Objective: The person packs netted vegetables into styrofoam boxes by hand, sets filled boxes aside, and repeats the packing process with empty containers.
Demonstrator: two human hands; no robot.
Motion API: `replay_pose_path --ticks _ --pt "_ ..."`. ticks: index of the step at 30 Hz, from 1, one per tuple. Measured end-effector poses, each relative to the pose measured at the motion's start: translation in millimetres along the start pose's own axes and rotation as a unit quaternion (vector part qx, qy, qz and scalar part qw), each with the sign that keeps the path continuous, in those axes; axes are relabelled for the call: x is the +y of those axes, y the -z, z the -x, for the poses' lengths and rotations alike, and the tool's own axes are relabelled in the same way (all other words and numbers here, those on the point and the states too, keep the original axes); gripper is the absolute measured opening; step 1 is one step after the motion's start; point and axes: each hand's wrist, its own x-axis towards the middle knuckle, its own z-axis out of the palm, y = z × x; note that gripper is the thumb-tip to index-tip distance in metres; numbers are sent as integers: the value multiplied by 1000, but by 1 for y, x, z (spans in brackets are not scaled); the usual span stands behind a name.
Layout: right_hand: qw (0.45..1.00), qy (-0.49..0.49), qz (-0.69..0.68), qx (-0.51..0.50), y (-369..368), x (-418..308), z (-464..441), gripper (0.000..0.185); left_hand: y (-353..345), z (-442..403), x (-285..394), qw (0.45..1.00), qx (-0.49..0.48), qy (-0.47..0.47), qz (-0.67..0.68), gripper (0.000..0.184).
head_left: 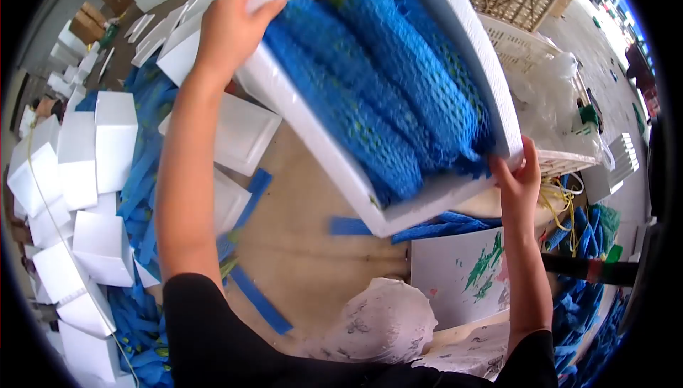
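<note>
White foam box (311, 139), filled with blue-netted bundles (413, 60), is held tilted above the tan surface (306, 256), gripped at opposite sides by left hand (235, 23) and right hand (519, 176), presumably so its weight is shared.

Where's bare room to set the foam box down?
Main patch: tan surface between white lids left and marked board right; blue strips intrude. Held foam box may hide more. Crowded: far left, foam pieces, blue material; far right, crate with plastic.
</note>
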Motion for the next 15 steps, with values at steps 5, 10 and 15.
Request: replay_pose_path --ticks 5,10,15 --pt "999 -4 27 -19 -70 22 -133 38 -55 -96 -75 995 -49 83 -35 39" --pt "940 -135 223 -218 -135 16 -246 41 -180 -17 -61 922 -276 223 -158 79" --pt "947 -185 211 -156 -102 84 -272 58 -210 -38 -37 920 -252 239 -182 70"
